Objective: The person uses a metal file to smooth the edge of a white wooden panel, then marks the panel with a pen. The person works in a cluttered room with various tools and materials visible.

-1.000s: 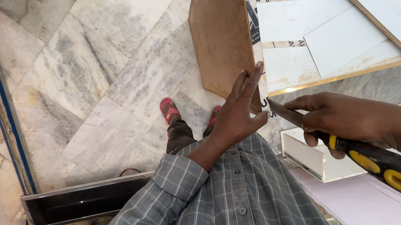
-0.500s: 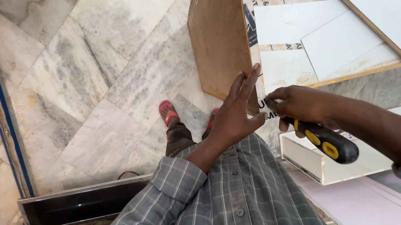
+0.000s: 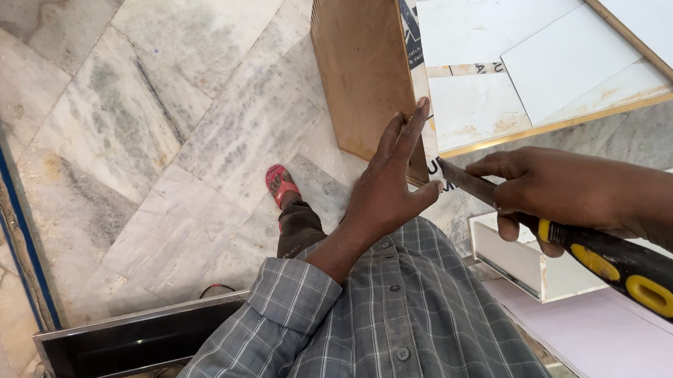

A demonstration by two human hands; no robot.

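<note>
A brown wooden board (image 3: 360,57) stands on edge in front of me, its near corner at chest height. My left hand (image 3: 392,183) lies flat against the board's brown face near that corner, fingers stretched upward. My right hand (image 3: 560,189) grips a chisel (image 3: 623,268) with a black and yellow handle. The metal blade (image 3: 460,182) points left and meets the board's pale edge strip (image 3: 416,50) right beside my left thumb.
Grey marble floor tiles (image 3: 194,105) spread to the left and below. White panels (image 3: 537,60) lie behind the board. A pink-white panel (image 3: 638,358) and a small white box (image 3: 527,261) sit at right. A dark metal channel (image 3: 125,342) lies low left. A red sandal (image 3: 280,183) shows below.
My right hand drew the chisel back to the right after pushing it in toward the board's corner. My left hand stayed flat on the board.
</note>
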